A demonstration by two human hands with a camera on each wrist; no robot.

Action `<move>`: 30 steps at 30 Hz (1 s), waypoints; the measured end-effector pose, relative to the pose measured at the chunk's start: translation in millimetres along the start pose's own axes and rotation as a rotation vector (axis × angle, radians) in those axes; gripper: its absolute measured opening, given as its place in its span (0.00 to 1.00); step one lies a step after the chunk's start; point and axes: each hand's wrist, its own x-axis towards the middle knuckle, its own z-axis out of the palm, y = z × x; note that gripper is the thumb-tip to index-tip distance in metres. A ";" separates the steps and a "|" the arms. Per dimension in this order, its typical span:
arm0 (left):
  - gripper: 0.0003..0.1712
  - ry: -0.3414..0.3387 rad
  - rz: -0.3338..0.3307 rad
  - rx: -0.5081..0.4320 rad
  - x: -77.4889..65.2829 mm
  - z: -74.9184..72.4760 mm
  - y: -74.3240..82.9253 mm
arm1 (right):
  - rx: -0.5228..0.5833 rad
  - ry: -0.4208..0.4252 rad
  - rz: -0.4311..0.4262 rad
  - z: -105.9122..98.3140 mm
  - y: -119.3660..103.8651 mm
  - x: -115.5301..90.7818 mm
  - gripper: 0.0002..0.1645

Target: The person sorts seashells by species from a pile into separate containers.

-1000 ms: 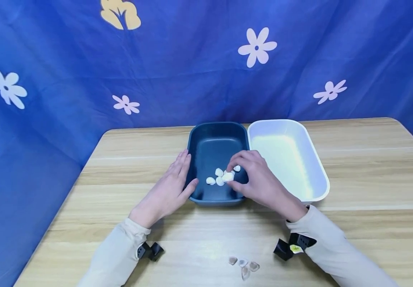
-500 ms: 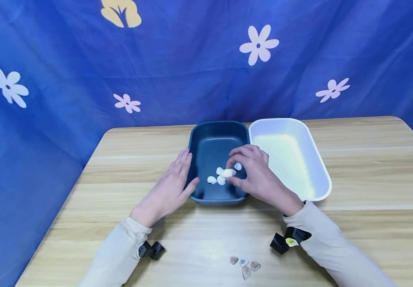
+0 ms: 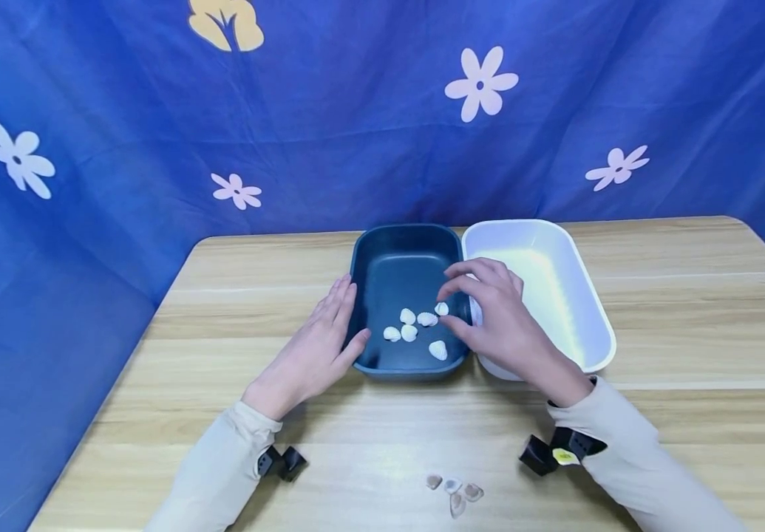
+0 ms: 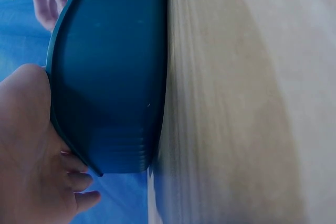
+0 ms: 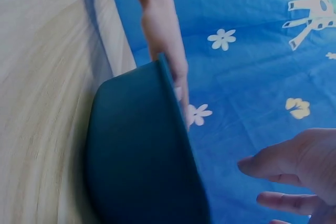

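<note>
In the head view my left hand point(image 3: 309, 351) lies along the left side of the dark blue tub point(image 3: 405, 371), fingers straight, its thumb at the rim. The left wrist view shows that palm against the tub's rim point(image 4: 51, 56). My right hand point(image 3: 505, 318) is over the tub's right rim, thumb and fingers bent but apart, with nothing gripped between them. Just beyond its fingertips lies a white seashell point(image 3: 441, 309). Several more white seashells point(image 3: 409, 333) are grouped on the tub floor, and one shell point(image 3: 438, 350) lies nearer the front.
A white tub point(image 3: 604, 358) stands against the dark one on the right, partly behind my right hand. Several small brownish shells point(image 3: 457, 505) lie on the wooden table point(image 3: 355, 458) near its front. A blue flowered curtain point(image 3: 355, 111) hangs behind.
My right hand has let go of the white seashell it was pinching, which now lies near the tub's front. The hand has shifted right and its fingers have spread. The left hand stays put.
</note>
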 end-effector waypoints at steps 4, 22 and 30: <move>0.41 -0.002 0.001 0.000 -0.3 0.2 -0.1 | 0.042 0.049 -0.061 -10.1 -2.0 -13.6 0.10; 0.41 -0.011 -0.016 0.008 1.1 -1.1 -0.2 | 0.129 -0.307 -0.367 -1.7 -6.4 -105.0 0.11; 0.41 -0.005 -0.010 0.014 0.1 0.2 1.0 | 0.156 -0.403 -0.330 12.4 0.0 -129.8 0.09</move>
